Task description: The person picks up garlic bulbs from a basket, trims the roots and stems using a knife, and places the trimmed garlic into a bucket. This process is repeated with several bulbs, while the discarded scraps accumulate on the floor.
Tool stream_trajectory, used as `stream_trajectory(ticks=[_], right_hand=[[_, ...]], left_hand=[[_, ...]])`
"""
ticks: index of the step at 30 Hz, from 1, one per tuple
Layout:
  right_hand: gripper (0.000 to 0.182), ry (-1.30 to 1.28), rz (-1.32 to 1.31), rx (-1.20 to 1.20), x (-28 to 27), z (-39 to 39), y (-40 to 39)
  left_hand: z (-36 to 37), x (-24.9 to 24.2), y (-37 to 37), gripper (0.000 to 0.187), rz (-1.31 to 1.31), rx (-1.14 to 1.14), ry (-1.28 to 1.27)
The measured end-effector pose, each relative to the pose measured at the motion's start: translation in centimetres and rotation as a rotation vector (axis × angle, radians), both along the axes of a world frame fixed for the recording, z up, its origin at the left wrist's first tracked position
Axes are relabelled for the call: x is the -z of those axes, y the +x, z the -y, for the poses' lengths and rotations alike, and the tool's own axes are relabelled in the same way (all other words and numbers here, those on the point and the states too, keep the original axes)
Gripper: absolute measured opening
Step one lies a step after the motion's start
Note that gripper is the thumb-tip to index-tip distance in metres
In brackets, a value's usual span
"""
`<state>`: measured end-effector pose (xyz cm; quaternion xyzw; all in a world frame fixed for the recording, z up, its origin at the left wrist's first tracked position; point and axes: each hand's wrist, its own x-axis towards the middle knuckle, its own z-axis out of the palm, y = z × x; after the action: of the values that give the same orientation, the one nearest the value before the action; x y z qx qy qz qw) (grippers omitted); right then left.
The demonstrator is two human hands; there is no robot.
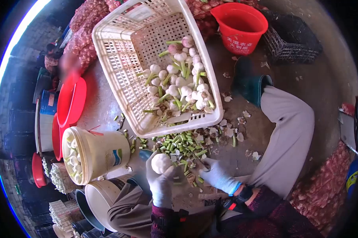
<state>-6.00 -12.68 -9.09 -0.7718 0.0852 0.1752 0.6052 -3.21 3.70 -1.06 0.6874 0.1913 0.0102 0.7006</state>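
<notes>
A white garlic bulb (161, 163) is held in my gloved left hand (160, 180), its fingers wrapped round the lower side. To the right, my gloved right hand (218, 174) is closed, its fingertips a little apart from the bulb; what it grips is too small and blurred to make out. Beyond both hands, a white plastic crate (171, 130) lies tilted in view, with many garlic bulbs (181, 81) on short green stems. Cut green stem pieces (183, 143) and papery skins are scattered on the floor between the crate and my hands.
A cream bucket (107, 152) of white bulbs stands left, near red tubs (72, 101). At the back are a red bucket (240, 29) and a black crate (292, 37). Net sacks (325, 190) lie right. My legs flank the work area. Another person (52, 59) is far left.
</notes>
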Motion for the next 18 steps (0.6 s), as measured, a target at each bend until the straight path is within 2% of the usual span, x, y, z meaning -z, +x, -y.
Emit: stream_trajectory(ticks=[1,2,3,4,6,7,8,9,10,12,13,14,16,17,18], right_hand=[[0.013,-0.008,0.099,0.061,-1.0,-0.1,0.6],[0.013,-0.018,0.199,0.126,-2.2,-0.1,1.3],[0.017,0.083,0.281,0.225,-3.0,-0.1,1.9],[0.015,0.160,0.252,0.257,-3.5,0.0,2.1],[0.012,0.084,0.269,0.134,-2.3,-0.1,2.3],[0.016,-0.047,0.148,0.076,3.2,-2.2,0.9],[0.024,-0.190,-0.118,-0.159,6.3,-1.7,0.2],[0.025,-0.252,-0.012,-0.258,8.3,-1.4,-1.0],[0.025,-0.300,0.112,-0.375,9.5,-1.5,-1.5],[0.025,-0.024,-0.284,-0.179,3.7,-0.8,1.1],[0.025,-0.023,-0.189,-0.148,3.7,-0.7,1.0],[0.024,-0.030,-0.098,-0.095,3.8,-0.5,0.8],[0.024,-0.026,-0.166,-0.044,2.0,0.1,0.6],[0.026,-0.004,-0.119,-0.060,4.0,0.2,0.1],[0.027,-0.075,-0.080,-0.057,3.2,0.1,-0.1]], left_hand=[[0.5,0.4,0.2,0.056,0.009,-0.080,-0.219],[1.0,0.9,0.5,0.056,-0.003,-0.073,-0.221],[1.5,1.4,0.7,0.049,0.035,-0.079,-0.453],[2.1,2.0,0.7,0.043,0.070,-0.087,-0.687],[3.5,2.4,0.8,0.046,0.084,-0.051,-0.663],[3.9,2.2,0.8,0.043,-0.010,-0.077,-0.366],[4.0,1.8,1.1,0.039,-0.080,-0.100,-0.064],[3.2,2.4,1.3,0.034,0.145,-0.076,-0.898],[2.6,1.7,1.0,0.029,0.141,-0.204,-0.930],[-1.8,2.0,1.1,0.024,0.197,-0.186,-0.908],[-3.2,-0.1,1.6,0.017,0.106,-0.411,-0.926],[-6.9,0.7,1.8,0.014,0.265,-0.280,-0.881],[-15.4,-1.2,2.6,0.014,0.461,-0.038,-0.643],[-17.0,-4.9,2.8,0.011,0.344,-0.162,0.203],[-20.7,-6.8,3.5,0.011,0.340,-0.125,0.161]])
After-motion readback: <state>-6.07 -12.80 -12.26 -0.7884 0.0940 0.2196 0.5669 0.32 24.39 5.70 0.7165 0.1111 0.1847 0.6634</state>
